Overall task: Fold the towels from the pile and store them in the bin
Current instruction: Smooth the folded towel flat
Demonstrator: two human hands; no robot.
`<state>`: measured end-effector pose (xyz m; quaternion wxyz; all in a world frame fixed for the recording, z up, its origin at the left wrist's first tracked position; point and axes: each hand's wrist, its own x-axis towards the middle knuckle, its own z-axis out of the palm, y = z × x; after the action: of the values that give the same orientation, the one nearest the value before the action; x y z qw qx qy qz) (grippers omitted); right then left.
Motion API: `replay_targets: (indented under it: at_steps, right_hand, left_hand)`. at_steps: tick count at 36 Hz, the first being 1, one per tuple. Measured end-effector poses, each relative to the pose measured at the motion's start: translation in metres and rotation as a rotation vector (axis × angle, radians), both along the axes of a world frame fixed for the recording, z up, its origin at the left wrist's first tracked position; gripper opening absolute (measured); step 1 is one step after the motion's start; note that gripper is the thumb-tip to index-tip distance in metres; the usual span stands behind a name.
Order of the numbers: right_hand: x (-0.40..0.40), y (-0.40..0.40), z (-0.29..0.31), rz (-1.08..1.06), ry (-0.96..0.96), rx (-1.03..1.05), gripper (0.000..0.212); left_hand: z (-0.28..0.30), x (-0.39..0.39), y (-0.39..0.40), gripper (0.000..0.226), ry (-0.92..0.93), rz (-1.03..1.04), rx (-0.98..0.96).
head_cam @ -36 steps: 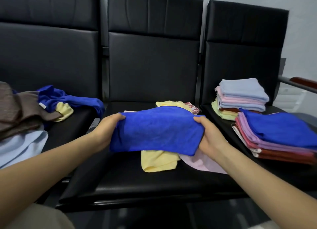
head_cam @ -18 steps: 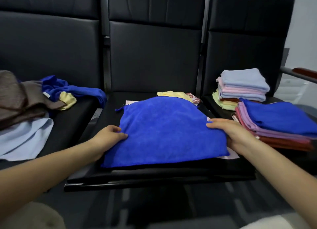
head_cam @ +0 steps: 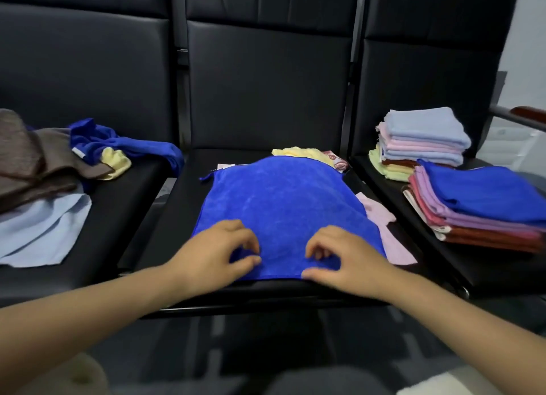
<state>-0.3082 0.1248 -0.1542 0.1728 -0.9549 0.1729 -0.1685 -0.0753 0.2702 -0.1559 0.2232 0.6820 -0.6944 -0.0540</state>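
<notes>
We are pinching the near hem of the blue towel (head_cam: 280, 205) with left hand (head_cam: 215, 255) and right hand (head_cam: 345, 261); it is lying spread just beyond them on the seat (head_cam: 147, 217). Risk: the pink cloth (head_cam: 384, 226) underneath, beside the right hand, is likely dragging along, skewing the fold.

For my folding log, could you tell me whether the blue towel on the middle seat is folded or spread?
Spread: the blue towel lies flat in one layer, both hands at its near edge.
</notes>
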Motion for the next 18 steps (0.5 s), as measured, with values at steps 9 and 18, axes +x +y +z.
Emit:
replay_targets:
  at_steps: [9,18]
  right_hand:
    - [0.015,0.012,-0.014,0.143,-0.013,-0.205,0.018]
    - [0.027,0.004,-0.002,-0.037,-0.037,-0.360,0.017]
  left_hand:
    - [-0.012,-0.009,-0.005,0.042,-0.305,-0.186,-0.103]
    - [0.006,-0.004,-0.027,0.047,-0.161,-0.003,-0.255]
